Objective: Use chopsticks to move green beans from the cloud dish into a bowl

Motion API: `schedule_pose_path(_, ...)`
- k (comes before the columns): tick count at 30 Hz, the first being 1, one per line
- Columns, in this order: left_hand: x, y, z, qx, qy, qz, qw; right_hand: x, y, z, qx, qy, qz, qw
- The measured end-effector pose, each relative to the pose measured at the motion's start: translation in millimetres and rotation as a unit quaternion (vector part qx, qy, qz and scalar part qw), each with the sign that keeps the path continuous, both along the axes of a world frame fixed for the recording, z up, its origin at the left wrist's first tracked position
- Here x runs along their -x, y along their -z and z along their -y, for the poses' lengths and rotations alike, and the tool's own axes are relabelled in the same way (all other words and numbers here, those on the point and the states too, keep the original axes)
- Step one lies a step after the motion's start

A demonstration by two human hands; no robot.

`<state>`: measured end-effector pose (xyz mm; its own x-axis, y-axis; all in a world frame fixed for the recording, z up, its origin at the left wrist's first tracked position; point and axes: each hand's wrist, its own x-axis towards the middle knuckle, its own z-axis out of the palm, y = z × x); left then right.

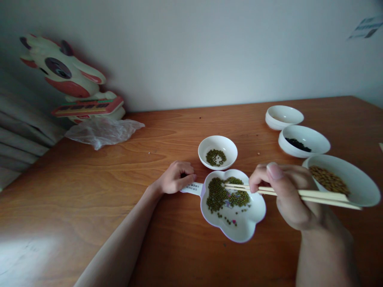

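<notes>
A white flower-shaped dish (253, 213) with a lilac rim lies on the table, holding many green mung beans (217, 193). My left hand (178, 177) is closed around the dish's short labelled handle (193, 188). In my right hand (291, 189) is a pair of wooden chopsticks (317, 196), held near their middle. Their tips rest among the beans in the upper part of the dish; whether a bean is pinched is too small to tell. Just behind the dish stands a white bowl (229, 146) with a smaller heap of mung beans.
To the right are a bowl of brown grains (363, 179), a bowl with dark pieces (320, 139) and another white bowl (283, 124). A cow-shaped toy keyboard (86, 107) stands back left by a crumpled plastic bag (104, 131). A wall (185, 52) bounds the table behind.
</notes>
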<state>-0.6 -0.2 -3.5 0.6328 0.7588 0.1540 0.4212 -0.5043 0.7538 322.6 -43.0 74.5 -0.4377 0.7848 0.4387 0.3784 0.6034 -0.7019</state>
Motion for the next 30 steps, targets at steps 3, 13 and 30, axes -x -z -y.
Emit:
schedule_pose_path(3,0.6,0.4,-0.4,-0.001,-0.002,-0.001,1.0,0.5,2.1,-0.2,-0.001,0.0,-0.007,1.0)
schedule_pose_path(13,0.2,0.3,0.0,-0.003,-0.002,-0.002,1.0,3.8,1.9,-0.2,-0.03,0.011,-0.015,0.999)
schedule_pose_path(30,1.2,0.8,0.0,0.001,-0.004,-0.005,1.0,21.2,2.7,-0.1,-0.085,0.253,-0.202,0.942)
